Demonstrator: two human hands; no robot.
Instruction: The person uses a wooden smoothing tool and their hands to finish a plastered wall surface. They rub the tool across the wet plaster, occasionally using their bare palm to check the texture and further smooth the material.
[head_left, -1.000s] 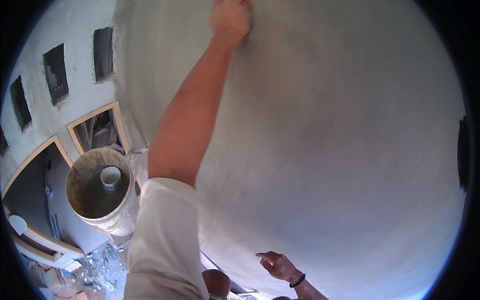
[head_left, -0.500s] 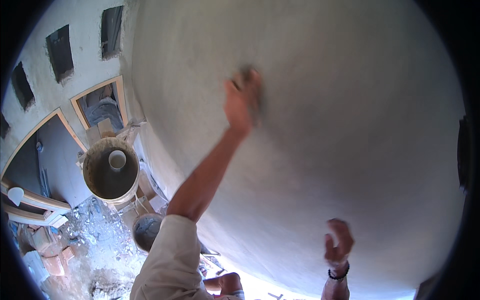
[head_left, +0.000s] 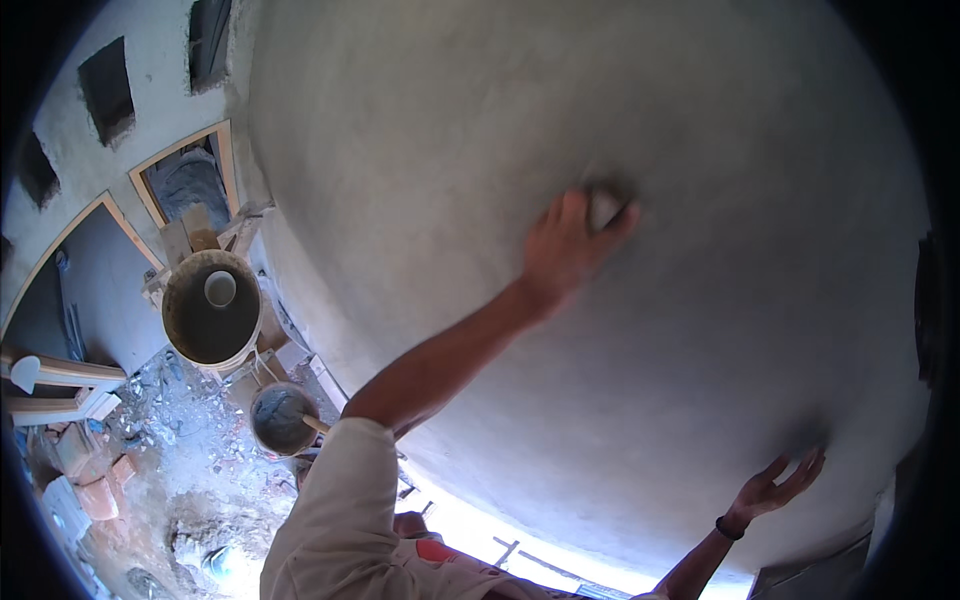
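My left hand presses a small greyish pad against the smooth grey plastered wall. The fingers curl round it, with the thumb on the right side. What the pad is made of cannot be made out. Lower and to the right, my right hand is open and holds nothing, its fingers spread and its fingertips close to the wall. Whether they touch it I cannot tell. A dark bracelet circles that wrist.
At left stands a large bucket with a white cup inside. Below it, a smaller bucket holds grey mix and a wooden-handled tool. Rubble and broken bricks litter the floor. A wood-framed opening lies beyond.
My left hand has slid right and somewhat down along the wall with the pad. My right hand has moved right, and its fingers have spread nearer the wall. The view has shifted slightly.
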